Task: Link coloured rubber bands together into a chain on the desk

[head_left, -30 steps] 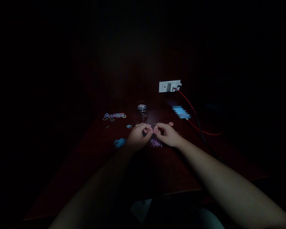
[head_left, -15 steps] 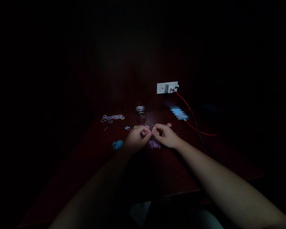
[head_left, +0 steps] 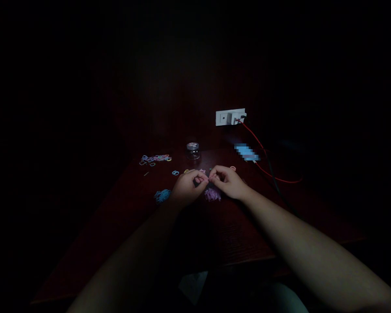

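Both left hand (head_left: 189,187) and right hand (head_left: 230,182) pinched together, can't tell on what; stay gentle, purple bands (head_left: 212,194) at six o'clock.

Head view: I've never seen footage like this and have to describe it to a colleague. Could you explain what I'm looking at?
There is no machine here: these are a person's bare left hand and right hand, seen from a camera worn on the head, looking forward and down.

The room is dark. On the table lie blue bands, purple bands and, farther back, mixed bands. A lidded jar stands behind the hands. Right of it is a pixelated blue shape by a red cable, which runs from the wall socket.

The fingers of both hands meet and seem to pinch a pinkish bit, too small to identify.
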The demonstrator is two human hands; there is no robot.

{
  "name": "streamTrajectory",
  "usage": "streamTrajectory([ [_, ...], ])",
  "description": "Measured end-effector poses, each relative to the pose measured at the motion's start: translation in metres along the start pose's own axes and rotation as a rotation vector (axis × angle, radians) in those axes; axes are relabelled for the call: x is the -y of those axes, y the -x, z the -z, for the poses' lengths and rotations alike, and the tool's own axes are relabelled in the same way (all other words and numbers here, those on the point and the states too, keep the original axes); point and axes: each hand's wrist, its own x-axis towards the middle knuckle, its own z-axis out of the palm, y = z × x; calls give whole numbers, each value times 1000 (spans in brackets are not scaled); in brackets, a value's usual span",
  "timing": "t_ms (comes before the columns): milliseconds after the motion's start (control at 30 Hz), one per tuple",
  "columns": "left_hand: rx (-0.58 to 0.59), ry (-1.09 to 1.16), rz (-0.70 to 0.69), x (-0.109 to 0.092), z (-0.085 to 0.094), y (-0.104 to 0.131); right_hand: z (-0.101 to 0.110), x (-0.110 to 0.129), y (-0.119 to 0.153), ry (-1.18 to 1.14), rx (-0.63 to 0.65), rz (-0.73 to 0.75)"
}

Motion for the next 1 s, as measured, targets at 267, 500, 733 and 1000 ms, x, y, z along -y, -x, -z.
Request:
streamTrajectory([
  [267,0,-6,5,-2,1,1,1,0,-2,-38,-25,-24],
  [500,-6,-9,13,-2,1,1,1,-4,-2,-18,-52,-23],
  [733,7,11,20,-5,1,1,0,-7,-2,19,-58,-20],
  [1000,2,-5,22,-5,2,2,0,-7,-1,6,1,-20],
])
